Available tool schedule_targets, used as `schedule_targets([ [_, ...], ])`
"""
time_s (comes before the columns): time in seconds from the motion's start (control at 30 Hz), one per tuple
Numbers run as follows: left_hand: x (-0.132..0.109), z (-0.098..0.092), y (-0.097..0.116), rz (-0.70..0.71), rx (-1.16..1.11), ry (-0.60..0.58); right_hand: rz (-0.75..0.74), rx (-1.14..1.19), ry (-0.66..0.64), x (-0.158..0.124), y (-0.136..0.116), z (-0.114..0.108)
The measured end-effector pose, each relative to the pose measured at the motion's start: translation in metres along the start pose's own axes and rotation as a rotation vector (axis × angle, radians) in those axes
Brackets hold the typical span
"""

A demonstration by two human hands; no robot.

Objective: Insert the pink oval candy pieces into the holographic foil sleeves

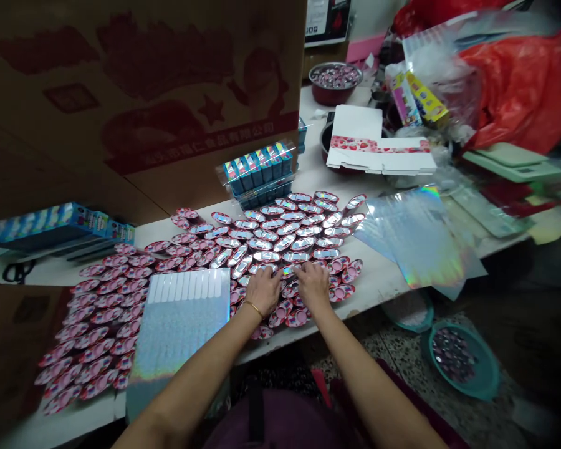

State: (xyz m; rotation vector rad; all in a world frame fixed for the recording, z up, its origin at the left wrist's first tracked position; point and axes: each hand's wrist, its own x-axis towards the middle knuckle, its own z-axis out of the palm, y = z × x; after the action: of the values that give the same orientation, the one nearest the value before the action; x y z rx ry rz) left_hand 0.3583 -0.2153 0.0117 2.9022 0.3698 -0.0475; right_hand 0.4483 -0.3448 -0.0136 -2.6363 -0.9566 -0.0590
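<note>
Many small pink oval cups (121, 293) lie in overlapping rows across the white table (378, 274); those at the back (285, 227) show shiny foil lids. My left hand (263, 288) and my right hand (312, 284) rest side by side, palms down, on the cups near the table's front edge. The fingers of both point forward and lie flat on a cup (285, 271) between them. Neither hand lifts anything. A gold bangle sits on my left wrist. A stack of holographic sheets (180, 321) lies just left of my left hand.
A big cardboard box (140, 93) stands at the back left. Blue packets (257, 168) sit beside it, and more holographic sheets (416, 237) hang over the right edge. A white printed box (378, 146), a metal bowl (335, 81) and red plastic bags (523, 81) fill the back right. A teal basin (462, 358) stands on the floor.
</note>
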Motion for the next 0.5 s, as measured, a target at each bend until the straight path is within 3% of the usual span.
schedule_targets([
  [0.17, -0.001, 0.010, -0.002, -0.001, 0.132, -0.081, -0.059, -0.171, -0.113, -0.003, 0.001, -0.003],
  [0.3, 0.001, 0.010, -0.007, -0.009, 0.091, -0.052, 0.011, -0.093, -0.069, -0.003, 0.014, -0.009],
  [0.4, 0.003, 0.007, -0.003, 0.012, -0.023, 0.074, 0.070, 0.055, 0.057, -0.028, 0.046, -0.020],
  [0.5, 0.013, 0.007, 0.026, 0.105, -0.202, 0.212, 0.230, 0.213, 0.189, -0.085, 0.105, -0.028],
])
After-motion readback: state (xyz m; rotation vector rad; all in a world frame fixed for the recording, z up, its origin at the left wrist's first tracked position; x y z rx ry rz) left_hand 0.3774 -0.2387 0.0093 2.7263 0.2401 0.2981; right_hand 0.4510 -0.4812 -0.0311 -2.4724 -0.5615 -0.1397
